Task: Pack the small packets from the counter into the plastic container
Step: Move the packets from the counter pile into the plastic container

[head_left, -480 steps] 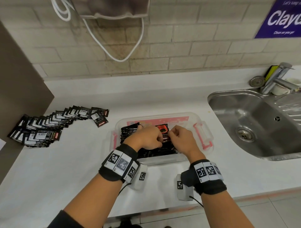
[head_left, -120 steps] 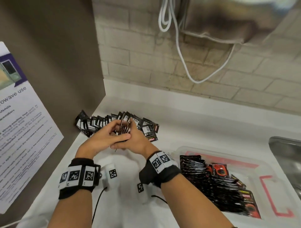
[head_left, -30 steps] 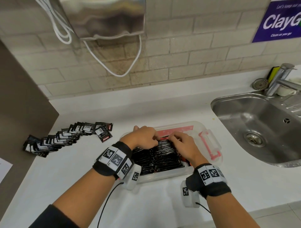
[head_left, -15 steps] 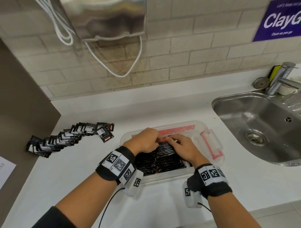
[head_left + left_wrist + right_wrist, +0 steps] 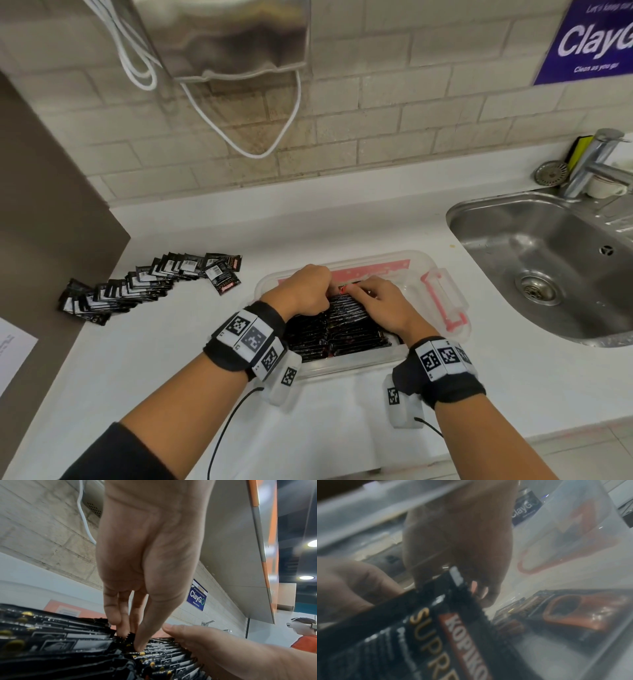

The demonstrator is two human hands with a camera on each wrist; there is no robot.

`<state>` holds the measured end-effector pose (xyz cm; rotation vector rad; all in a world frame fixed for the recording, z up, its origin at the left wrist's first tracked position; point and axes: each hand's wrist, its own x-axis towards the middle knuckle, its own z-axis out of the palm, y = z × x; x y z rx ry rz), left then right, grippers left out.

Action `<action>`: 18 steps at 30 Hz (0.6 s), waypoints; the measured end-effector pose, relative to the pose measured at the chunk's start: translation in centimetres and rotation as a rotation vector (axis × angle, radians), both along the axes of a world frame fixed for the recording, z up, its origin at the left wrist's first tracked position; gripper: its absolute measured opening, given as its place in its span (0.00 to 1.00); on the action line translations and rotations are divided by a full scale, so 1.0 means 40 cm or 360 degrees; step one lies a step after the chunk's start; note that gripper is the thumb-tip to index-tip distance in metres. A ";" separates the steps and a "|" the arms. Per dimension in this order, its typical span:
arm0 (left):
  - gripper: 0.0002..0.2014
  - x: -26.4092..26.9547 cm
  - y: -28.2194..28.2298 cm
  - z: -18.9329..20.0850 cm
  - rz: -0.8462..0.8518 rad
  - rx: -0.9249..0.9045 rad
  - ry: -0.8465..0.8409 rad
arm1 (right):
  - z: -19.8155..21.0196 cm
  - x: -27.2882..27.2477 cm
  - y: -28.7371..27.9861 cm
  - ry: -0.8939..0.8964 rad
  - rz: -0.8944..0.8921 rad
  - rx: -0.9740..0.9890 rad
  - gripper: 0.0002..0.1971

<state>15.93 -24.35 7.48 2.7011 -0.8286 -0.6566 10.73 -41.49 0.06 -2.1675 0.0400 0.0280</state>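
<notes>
Now both hands are down in the plastic container (image 5: 416, 265). My left hand (image 5: 301, 291) has its fingers (image 5: 113, 615) and thumb curled, pinching the top edge of one black packet (image 5: 128, 637) at the far end of the packed rows (image 5: 337, 330). My right hand (image 5: 380, 308) lies just beside it, its fingers over the same far end; the right wrist view is blurred, but it shows fingertips (image 5: 485, 595) nipping a packet's serrated edge, printed KOPIKO.

Container sits on the white counter (image 5: 154, 359), directly before me. Its right part, by the red clip handle (image 5: 442, 303), holds few packets; one lies flat there (image 5: 573, 613). Loose packets (image 5: 137, 287) fan out well apart to the left, near the brown side panel (image 5: 44, 205).

Sink (image 5: 555, 260) lies to the right, with a strip of counter between it and the container. Tiled wall (image 5: 376, 113) behind, a steel dispenser (image 5: 233, 34) with white cable (image 5: 212, 116) above, blue sign (image 5: 592, 37) upper right.

Half a second ago the hands sat in nearly this pose; four seconds ago they were over at the loose packets instead.
</notes>
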 end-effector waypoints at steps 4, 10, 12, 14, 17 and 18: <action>0.17 0.003 0.000 0.001 0.0010 0.0003 -0.0030 | 0.008 0.004 0.003 -0.0051 -0.0053 0.0018 0.17; 0.20 0.005 0.001 0.009 0.0013 -0.0036 -0.0064 | 0.010 0.004 0.001 -0.0079 -0.0053 0.0041 0.19; 0.21 0.006 0.005 0.013 0.0003 -0.0052 -0.0082 | 0.010 0.003 0.000 -0.0097 -0.0055 0.0052 0.17; 0.21 0.008 0.014 0.020 -0.0014 -0.0081 -0.0114 | 0.010 0.003 -0.003 -0.0117 -0.0077 0.0068 0.16; 0.21 0.012 0.044 0.038 -0.0004 -0.0180 -0.0138 | 0.021 0.004 -0.009 -0.0182 -0.0165 0.0050 0.15; 0.20 0.015 0.059 0.047 0.0016 -0.0229 -0.0136 | 0.030 0.005 -0.010 -0.0216 -0.0210 0.0048 0.13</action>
